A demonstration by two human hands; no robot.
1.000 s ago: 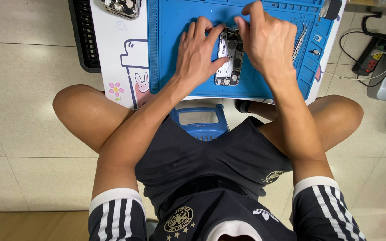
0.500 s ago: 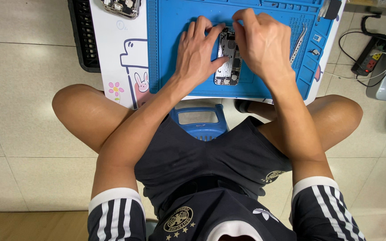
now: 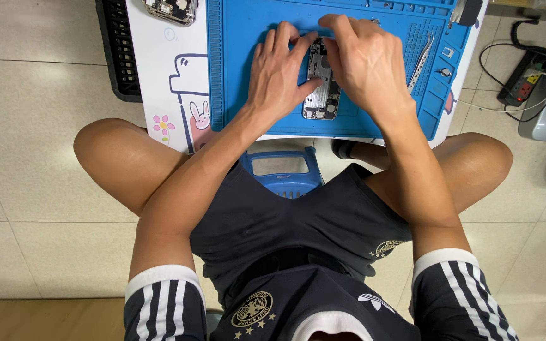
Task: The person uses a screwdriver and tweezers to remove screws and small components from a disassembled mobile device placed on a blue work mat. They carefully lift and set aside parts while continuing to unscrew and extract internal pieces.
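Left hand (image 3: 279, 76) pins the phone (image 3: 321, 88) flat on the mat (image 3: 241, 76), fingers spread; right hand (image 3: 364, 63) pinches its top edge.

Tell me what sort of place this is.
Likely a home phone-repair spot: a blue repair mat on a low table, an opened phone under both hands, tweezers alongside, and a tiled floor with a power strip.

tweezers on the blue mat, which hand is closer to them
Right. The right hand lies just beside the tweezers, on their left in the picture. The left hand is farther off, across the opened phone.
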